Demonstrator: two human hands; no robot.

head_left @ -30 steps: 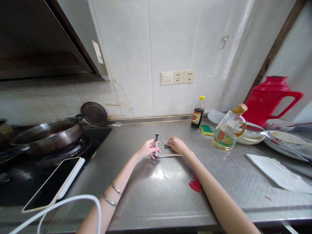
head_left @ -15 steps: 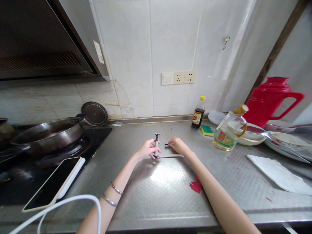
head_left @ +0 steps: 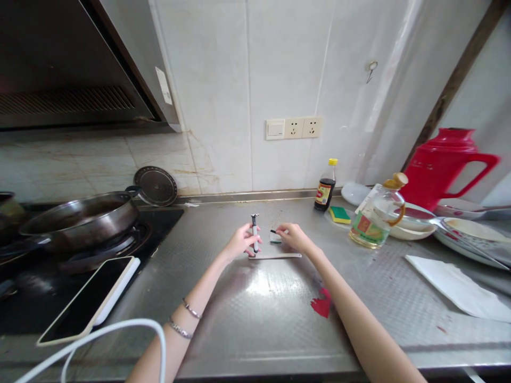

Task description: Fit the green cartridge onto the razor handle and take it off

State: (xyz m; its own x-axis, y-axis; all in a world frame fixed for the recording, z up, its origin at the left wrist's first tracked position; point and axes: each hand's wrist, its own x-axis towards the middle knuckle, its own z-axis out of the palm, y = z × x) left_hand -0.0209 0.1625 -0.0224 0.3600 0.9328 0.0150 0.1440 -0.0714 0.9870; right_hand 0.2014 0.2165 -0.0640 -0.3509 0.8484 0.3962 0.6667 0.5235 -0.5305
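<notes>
In the head view my left hand [head_left: 240,242] grips a razor [head_left: 255,234] with a grey and black handle, held upright with its T-shaped head at the top. My right hand [head_left: 294,236] is to the right, its fingers pinched at the edge of a small flat piece [head_left: 275,238], which has a dark strip on top and a greenish lower edge; its kind is too small to make out. Just below both hands a thin pale strip [head_left: 275,256] with a small hole at its right end lies on the steel counter [head_left: 239,330].
On the left a phone [head_left: 85,303] with a white cable lies by the stove, where a pan [head_left: 88,218] sits. Toward the right stand a sauce bottle [head_left: 324,189], a sponge [head_left: 340,215], an oil jug [head_left: 373,221], bowls, and a red thermos [head_left: 439,167].
The razor has lifted slightly and its base is off the pale strip's left end. The right hand has shifted a little, showing more of the small flat piece and the strip.
</notes>
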